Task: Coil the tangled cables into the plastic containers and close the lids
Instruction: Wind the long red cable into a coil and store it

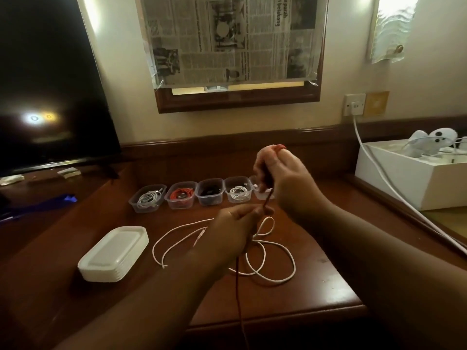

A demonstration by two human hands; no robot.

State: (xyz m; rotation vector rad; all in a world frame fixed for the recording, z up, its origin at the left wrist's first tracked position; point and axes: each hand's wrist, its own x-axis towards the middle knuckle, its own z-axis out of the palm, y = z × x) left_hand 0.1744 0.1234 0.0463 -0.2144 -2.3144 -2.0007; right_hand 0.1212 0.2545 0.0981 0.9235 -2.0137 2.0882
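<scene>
- The right hand [280, 173] gripped a thin dark-red cable [265, 198], coiled at its blurred fingertips.
- The left hand [235, 228] pinched that cable lower; its tail ran out of view below.
- A loose white cable [278, 251] lay on the brown wooden desk [316, 286], partly hidden.
- The fifth clear plastic container [260, 193] sat mostly hidden behind the hands.

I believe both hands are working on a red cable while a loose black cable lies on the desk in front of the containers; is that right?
Not quite: the head view shows the loose cable on the desk is white, not black. Both hands, left hand and right hand, do hold the red cable in front of the containers.
</scene>
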